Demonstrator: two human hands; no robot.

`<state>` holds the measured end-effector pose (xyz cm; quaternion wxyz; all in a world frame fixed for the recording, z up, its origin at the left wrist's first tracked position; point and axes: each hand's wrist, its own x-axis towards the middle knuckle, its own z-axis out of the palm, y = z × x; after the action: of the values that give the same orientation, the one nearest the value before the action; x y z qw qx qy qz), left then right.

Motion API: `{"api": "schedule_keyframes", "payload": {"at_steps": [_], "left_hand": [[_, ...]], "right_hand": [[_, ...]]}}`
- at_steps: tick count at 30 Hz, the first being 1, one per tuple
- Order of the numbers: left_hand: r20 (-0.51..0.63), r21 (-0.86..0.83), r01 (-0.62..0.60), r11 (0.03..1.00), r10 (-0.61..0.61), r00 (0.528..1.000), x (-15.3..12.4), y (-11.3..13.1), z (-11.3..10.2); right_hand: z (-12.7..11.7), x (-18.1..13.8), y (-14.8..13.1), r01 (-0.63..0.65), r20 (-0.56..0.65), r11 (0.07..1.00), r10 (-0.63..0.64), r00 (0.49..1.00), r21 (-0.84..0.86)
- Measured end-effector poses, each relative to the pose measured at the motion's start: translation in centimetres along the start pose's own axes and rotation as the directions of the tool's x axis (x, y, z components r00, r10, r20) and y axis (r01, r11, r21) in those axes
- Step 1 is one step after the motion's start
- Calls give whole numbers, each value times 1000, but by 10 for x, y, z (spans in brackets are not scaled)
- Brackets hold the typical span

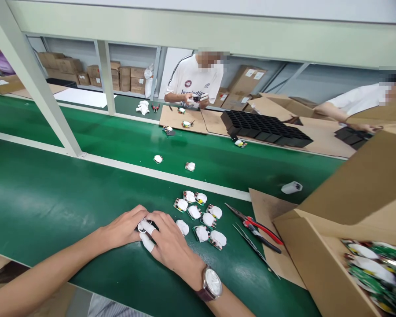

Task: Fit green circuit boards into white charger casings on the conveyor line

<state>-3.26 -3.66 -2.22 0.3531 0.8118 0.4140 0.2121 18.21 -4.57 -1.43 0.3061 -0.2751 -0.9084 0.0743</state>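
Green smooth-topped counter, brown cardboard boxes along a grey wall behind, left hand and right hand curled nearly closed, jointly grasping a small, partly hidden black-and-white part over the counter, beside white-topped green circuit boards

Beam: pale, sweeping across twelve o'clock!
Wall: grey, behind at eleven!
Post: slanting at ten!
Bench: green, shining at nine!
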Motion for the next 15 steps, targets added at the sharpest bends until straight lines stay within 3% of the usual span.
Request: {"api": "schedule_keyframes", "payload": {"at_steps": [2,5,8,11,13,15], "left_hand": [[-25,35,-11,999,12,1000,-2,0,-2],[-152,173,-76,982,103,983,-8,-1,-4],[-216,398,-193,897,296,931,-12,1,-5],[-230,530,-258,808,430,873,-13,9,-5],[-226,543,-257,799,434,872,-12,17,-5],[-162,512,-256,820,385,909,-9,21,-8]], "right_hand": [[-4,-2,2,-26,-33,997,28,999,68],[-12,-9,9,-60,-154,993,74,985,98],[-20,-17,18,-60,-270,997,68,960,39],[-26,-20,21,-30,-275,999,20,961,-32],[-29,-19,19,-7,-261,997,-12,965,-72],[-32,-17,14,16,-254,995,-41,966,-98]]}}
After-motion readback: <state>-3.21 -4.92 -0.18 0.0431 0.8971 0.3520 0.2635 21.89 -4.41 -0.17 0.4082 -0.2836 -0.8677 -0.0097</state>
